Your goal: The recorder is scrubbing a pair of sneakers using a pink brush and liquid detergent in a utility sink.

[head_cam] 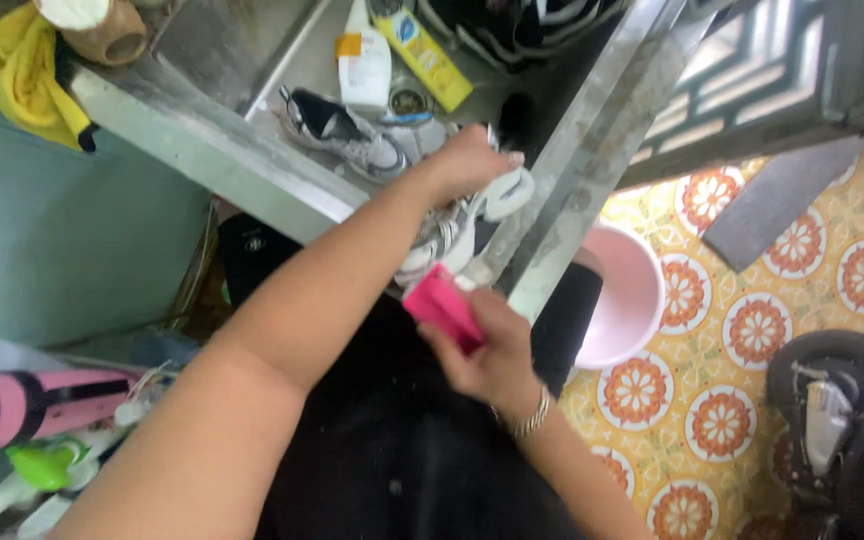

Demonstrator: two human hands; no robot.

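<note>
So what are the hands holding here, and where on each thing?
The left hand grips a white-and-grey sneaker over its top, at the sink edge. The right hand holds a pink brush by its lower end.

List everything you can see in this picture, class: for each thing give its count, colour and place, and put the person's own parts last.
sneaker in hand: one, white and grey, at the sink's front edge
second sneaker: one, grey and white, lying in the sink
scrub brush: one, pink, against the held sneaker
steel sink: one, grey, top centre
bottles: two, one white, one yellow, at the sink's back
yellow cloth: one, top left
basin: one, pink, on the floor
floor tiles: yellow with orange flowers, right
left hand: grip on the sneaker
right hand: grip on the brush, bracelet at wrist
</note>
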